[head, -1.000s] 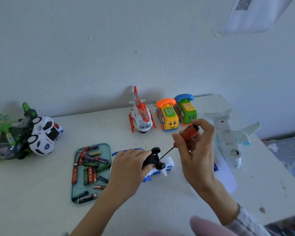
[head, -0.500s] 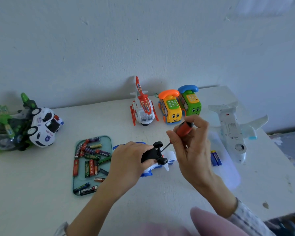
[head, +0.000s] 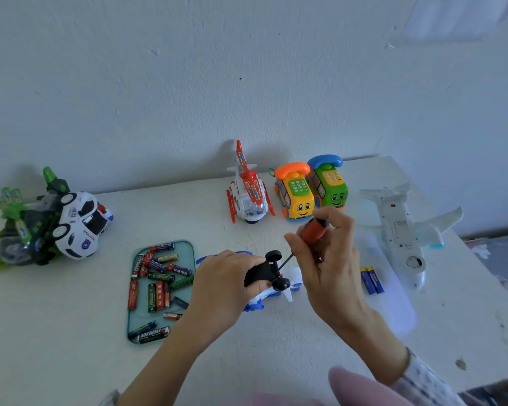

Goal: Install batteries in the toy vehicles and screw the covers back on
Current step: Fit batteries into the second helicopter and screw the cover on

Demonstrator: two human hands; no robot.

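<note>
Left hand [head: 223, 285] gripping upturned blue-white toy car [head: 272, 284] steady on the surface — right hand [head: 327, 259] pinching orange-handled screwdriver [head: 313, 230], tip at underside, probably cover screw.

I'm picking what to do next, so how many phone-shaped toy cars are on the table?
2. The yellow phone car with the orange handset stands at the back by the wall, right of the helicopter; the green phone car with the blue handset touches its right side. None seems hidden.
</note>
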